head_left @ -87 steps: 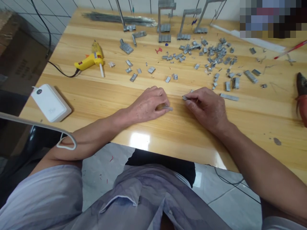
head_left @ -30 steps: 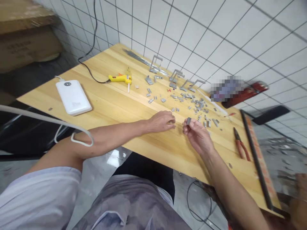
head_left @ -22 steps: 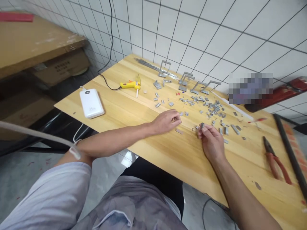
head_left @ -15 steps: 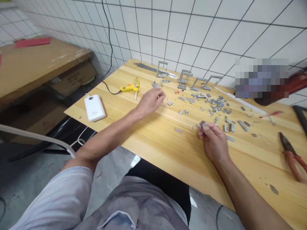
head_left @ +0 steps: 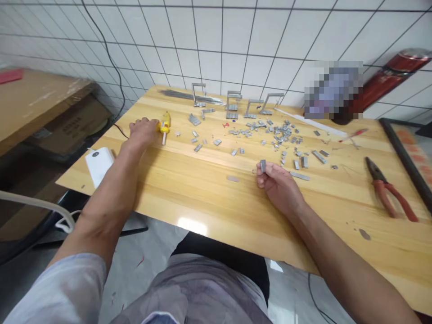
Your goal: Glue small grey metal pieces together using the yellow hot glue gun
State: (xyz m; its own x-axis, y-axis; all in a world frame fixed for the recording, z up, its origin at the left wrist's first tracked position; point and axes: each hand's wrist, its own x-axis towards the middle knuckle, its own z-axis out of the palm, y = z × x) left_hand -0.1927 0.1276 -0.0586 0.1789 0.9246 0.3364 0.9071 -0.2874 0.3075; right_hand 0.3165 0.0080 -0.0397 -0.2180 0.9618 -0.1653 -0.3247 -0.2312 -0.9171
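Observation:
My left hand (head_left: 143, 130) is closed over the handle of a yellow hot glue gun (head_left: 165, 121), which lies on the table with a white glue stick (head_left: 164, 138) at its near end. The palm side and part of the handle are hidden. Between thumb and fingertips, my right hand (head_left: 280, 182) pinches a small grey block (head_left: 263, 166) a little above the tabletop. Loose grey pieces (head_left: 283, 132) lie scattered beyond that hand. Behind them stand several small grey frames (head_left: 232, 101), next to a bundle of thin metal rods (head_left: 189, 96).
Red-handled pliers (head_left: 388, 191) lie at the right, near a dark-framed board (head_left: 405, 157). A white power bank (head_left: 99, 164) rests beside my left forearm. A red cylinder (head_left: 388, 81) leans by the tiled wall. A flat pinkish strip (head_left: 232, 178) lies in front.
My left hand has moved left from the middle of the table onto the glue gun's handle. My right hand still holds the grey block, now turned more upright. The view has shifted right.

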